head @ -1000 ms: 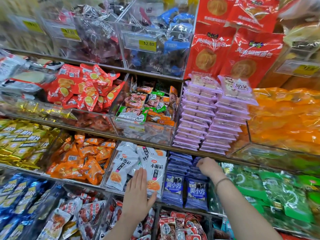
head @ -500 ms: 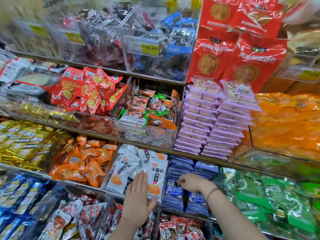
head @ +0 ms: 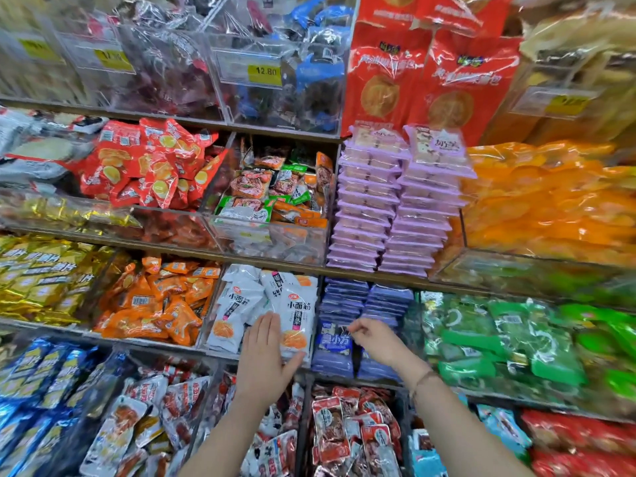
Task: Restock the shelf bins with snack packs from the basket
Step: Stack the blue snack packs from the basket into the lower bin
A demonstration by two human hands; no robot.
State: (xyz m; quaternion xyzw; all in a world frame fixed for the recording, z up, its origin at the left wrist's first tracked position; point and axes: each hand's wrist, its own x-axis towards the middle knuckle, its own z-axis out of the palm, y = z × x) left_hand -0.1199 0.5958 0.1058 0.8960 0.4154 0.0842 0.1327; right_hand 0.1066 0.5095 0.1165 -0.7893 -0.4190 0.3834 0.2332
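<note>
The white packs (head: 298,313) and the blue packs (head: 334,340) just beside them are light, soft pouches in slick film. I judge they will slide and slump, so a pinch on the sealed top edge or a flat palm on the face should suit. My left hand (head: 265,359) lies flat, fingers straight, pressing the white packs at the front edge of their shelf (head: 155,343). My right hand (head: 375,342), wrist bent, curls its fingers at the blue packs. I cannot tell whether it pinches one. The basket is out of sight.
</note>
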